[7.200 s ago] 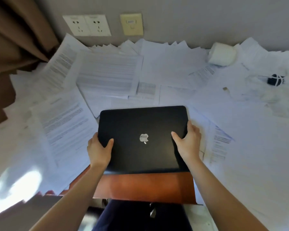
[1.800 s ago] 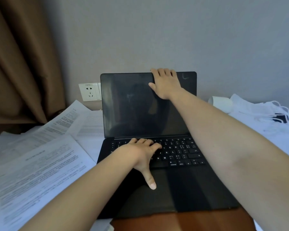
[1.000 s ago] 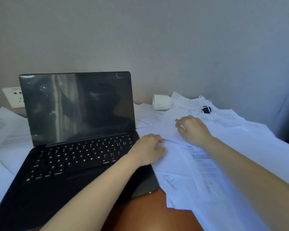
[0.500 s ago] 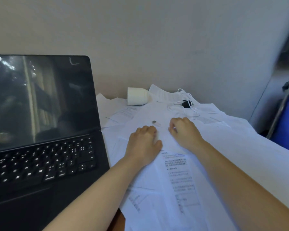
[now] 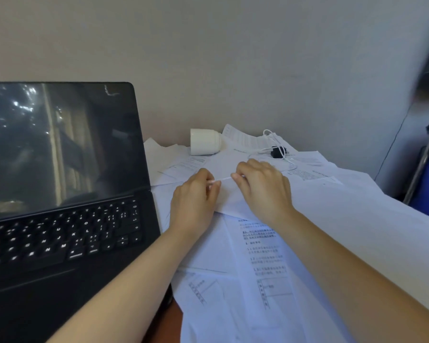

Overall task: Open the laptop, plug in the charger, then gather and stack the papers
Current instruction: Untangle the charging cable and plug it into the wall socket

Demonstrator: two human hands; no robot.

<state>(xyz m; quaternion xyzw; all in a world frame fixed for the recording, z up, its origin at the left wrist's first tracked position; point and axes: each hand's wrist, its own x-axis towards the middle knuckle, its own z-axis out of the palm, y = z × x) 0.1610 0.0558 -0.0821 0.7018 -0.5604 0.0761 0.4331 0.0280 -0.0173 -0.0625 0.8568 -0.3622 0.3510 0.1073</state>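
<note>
White charger cable (image 5: pixel 223 179), thin and taut, fingertip-pinched between the hands, left hand (image 5: pixel 193 201) and right hand (image 5: pixel 263 191), above printed papers (image 5: pixel 258 256)

1 laptop (image 5: pixel 60 243), 1 chgr (image 5: pixel 278 151), many papers (image 5: pixel 258 280)

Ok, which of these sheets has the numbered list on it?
The long sheet just nearer you than the right hand, with dark heading lines and a small table.

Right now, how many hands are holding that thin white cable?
2. The left hand pinches the cable near the laptop; the right hand pinches it further right, above the papers.
</note>
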